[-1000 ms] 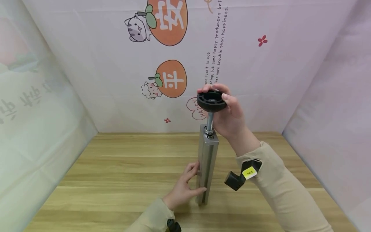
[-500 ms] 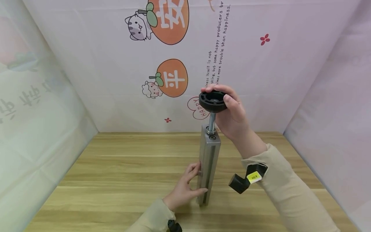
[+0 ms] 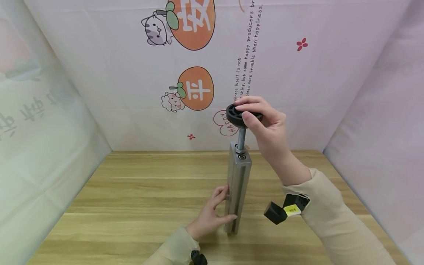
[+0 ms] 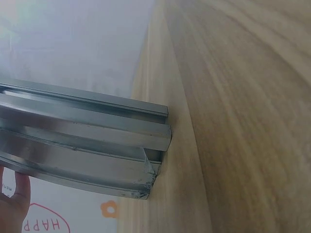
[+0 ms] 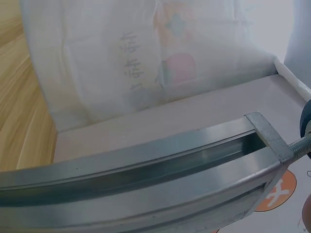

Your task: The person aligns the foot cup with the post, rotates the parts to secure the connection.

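Observation:
A grey aluminium profile (image 3: 237, 191) stands upright on the wooden table, slots along its sides. My left hand (image 3: 207, 219) grips it low down, thumb on the near side and fingers round the left side. From its top end rises a threaded rod (image 3: 241, 138) with a nut, carrying a round black levelling foot (image 3: 233, 117). My right hand (image 3: 269, 129) holds that foot, thumb and fingers bent over its upper face and rim. The left wrist view has the bottom end of the profile (image 4: 87, 126) against the wood. In the right wrist view the rod (image 5: 300, 145) enters the end cap.
The wooden table (image 3: 142, 206) is bounded by a printed white back sheet (image 3: 132, 121) and pale side sheets. A black wrist camera (image 3: 276, 212) with a yellow label hangs below the right sleeve.
My right hand has turned about the levelling foot: the fingers moved from its far rim onto the upper face, and the wrist shifted right. The left hand and profile stay nearly still.

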Tool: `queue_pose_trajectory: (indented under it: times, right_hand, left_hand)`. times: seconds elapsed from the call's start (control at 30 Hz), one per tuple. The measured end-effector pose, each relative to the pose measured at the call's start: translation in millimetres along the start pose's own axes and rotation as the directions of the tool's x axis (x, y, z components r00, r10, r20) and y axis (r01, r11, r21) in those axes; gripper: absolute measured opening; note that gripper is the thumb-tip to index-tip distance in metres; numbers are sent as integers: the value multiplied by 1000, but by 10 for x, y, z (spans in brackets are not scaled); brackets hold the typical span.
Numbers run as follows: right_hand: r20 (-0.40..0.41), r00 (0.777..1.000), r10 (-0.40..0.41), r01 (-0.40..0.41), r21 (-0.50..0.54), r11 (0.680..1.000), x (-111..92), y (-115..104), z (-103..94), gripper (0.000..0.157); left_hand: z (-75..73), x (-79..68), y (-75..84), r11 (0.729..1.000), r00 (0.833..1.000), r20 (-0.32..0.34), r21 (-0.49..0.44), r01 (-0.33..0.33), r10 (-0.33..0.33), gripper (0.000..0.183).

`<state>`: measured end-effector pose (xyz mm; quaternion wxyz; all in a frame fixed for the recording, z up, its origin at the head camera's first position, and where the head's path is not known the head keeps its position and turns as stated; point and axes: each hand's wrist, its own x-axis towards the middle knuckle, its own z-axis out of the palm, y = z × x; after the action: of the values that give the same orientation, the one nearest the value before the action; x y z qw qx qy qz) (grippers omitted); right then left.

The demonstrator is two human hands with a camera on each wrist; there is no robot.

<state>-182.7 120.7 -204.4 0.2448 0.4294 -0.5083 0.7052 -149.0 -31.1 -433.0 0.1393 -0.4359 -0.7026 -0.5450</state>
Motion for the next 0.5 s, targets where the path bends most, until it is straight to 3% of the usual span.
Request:
queue_pose_trajectory:
  times: [0.17,0.3,0.5]
  right_hand:
    - [-18,998,-67,61,-227,972,2,-44,32,8]
    - [4,987,-163,150,-412,899,11,-65,53,26]
    - [101,973,-205,228,-515,826,44,-127,22,24]
  left_hand:
    - [-43,43,97,999,999,6,17,-32,31,109]
    - [-6,-11,-47,1000,1000,17,24,-15,15,110]
    - [19,-73,-171,999,999,22,23,27,-27,106]
